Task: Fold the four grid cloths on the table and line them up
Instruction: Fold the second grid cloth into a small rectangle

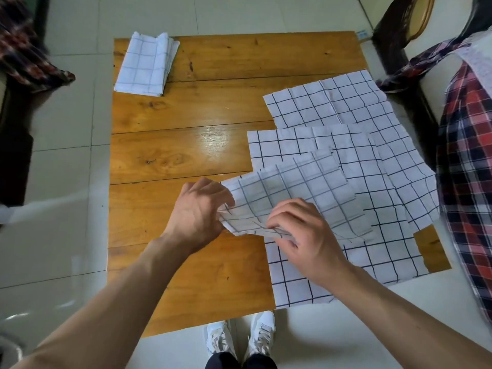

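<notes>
Pinching top grid cloth near edge | left hand fingers curled | right hand fingers curled

White sneakers on pale floor tiles; plaid garments draped over a dark chair.

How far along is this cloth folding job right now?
One folded cloth already lies at the table's far left corner. The left hand and right hand grip a second cloth, partway through its fold. Two flat cloths still wait on the right, and lining up remains.
</notes>
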